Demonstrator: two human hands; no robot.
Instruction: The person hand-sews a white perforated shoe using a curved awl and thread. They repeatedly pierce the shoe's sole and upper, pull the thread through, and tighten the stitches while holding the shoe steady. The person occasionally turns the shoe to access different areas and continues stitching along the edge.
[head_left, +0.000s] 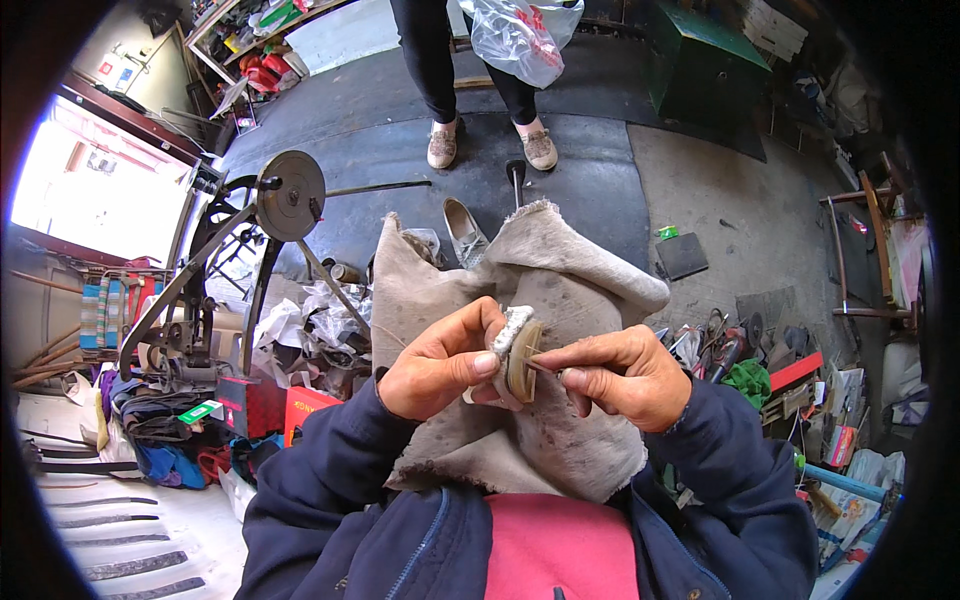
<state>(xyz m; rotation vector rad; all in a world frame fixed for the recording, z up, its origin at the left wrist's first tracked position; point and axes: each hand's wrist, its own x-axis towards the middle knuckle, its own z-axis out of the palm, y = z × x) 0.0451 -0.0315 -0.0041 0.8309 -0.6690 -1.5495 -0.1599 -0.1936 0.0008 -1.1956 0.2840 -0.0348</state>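
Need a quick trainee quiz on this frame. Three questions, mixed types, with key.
1. Multiple choice. What is the left hand holding?
a) a plastic bag
b) a shoe
c) a hammer

2. True or false. The wheeled machine stands to the person's left.

3. Short answer. What is spread over the person's lap?

Key:
1. b
2. True
3. A pale, stained cloth
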